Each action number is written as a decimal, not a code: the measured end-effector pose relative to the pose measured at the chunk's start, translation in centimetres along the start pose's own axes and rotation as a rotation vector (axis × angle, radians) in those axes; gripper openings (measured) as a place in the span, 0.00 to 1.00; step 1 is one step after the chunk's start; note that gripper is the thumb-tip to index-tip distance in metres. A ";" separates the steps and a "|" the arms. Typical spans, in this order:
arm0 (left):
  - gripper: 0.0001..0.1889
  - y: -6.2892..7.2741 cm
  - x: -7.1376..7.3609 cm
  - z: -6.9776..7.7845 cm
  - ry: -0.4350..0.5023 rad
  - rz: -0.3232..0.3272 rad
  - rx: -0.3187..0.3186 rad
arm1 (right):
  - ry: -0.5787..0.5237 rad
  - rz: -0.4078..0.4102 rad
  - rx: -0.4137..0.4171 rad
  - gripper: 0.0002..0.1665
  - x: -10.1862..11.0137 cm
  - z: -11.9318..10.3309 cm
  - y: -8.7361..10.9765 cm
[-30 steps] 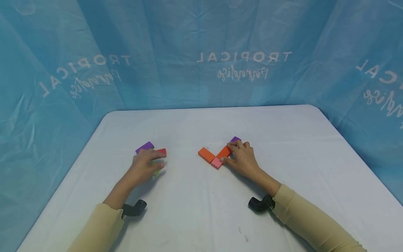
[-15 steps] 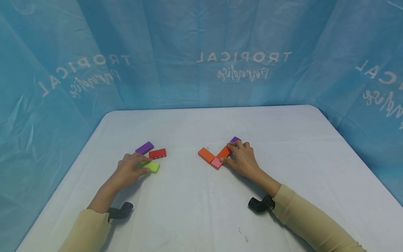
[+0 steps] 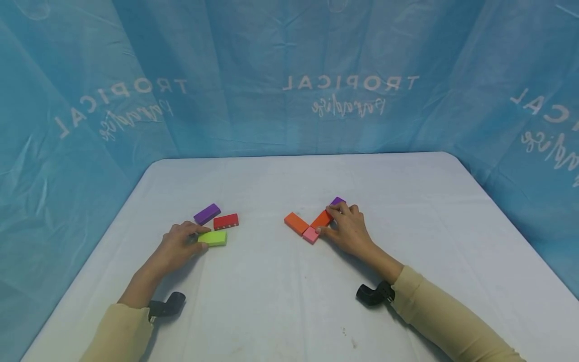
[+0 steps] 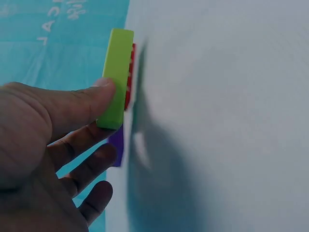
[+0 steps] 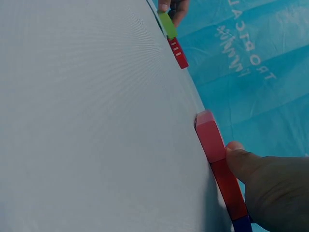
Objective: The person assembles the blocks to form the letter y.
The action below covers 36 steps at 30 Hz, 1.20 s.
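In the head view my left hand (image 3: 176, 246) pinches one end of a lime-green block (image 3: 216, 238) between thumb and fingers. The left wrist view shows the thumb lying on the green block's (image 4: 118, 63) near end, the other fingers loosely bent. Behind it lie a red block (image 3: 225, 221) with pale marks along its side and a purple block (image 3: 207, 214). My right hand (image 3: 350, 229) grips an orange block (image 3: 321, 219), thumb by the pink block (image 3: 310, 235) and index finger near a second purple block (image 3: 338, 200). Another orange block (image 3: 296, 223) meets the pink one, forming a V.
A white-covered table (image 3: 271, 301) bears all the blocks. Blue printed sheeting (image 3: 289, 120) hangs behind it and along its sides. Black curved wrist devices (image 3: 167, 304) stick out from both sleeves above the table.
My left hand has drawn back to the left, uncovering the red and purple blocks, and now grips the green block, which has turned and shifted slightly left. The right hand stays in place.
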<state>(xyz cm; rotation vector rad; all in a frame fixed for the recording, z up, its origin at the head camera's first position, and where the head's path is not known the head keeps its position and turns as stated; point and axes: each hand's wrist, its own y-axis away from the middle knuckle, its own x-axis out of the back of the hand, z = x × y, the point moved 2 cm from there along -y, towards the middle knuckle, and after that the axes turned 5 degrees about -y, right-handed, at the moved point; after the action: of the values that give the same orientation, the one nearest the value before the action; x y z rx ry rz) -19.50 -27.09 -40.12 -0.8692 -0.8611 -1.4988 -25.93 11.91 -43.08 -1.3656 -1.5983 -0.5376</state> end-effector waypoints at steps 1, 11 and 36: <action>0.23 0.0 0.1 0.1 0.003 -0.004 -0.007 | 0.001 -0.001 -0.003 0.40 0.0 0.0 0.0; 0.19 -2.5 0.2 3.8 0.098 0.041 -0.207 | 0.008 0.008 0.001 0.40 0.1 0.3 0.1; 0.19 -9.4 -2.9 9.0 0.105 -0.041 -0.111 | 0.003 0.009 0.001 0.40 0.0 0.2 0.0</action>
<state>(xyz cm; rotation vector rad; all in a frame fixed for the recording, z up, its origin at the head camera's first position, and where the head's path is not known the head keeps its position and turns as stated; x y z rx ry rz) -28.16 -16.96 -39.04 -0.8500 -0.7277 -1.6255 -25.98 12.01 -43.19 -1.3699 -1.5887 -0.5330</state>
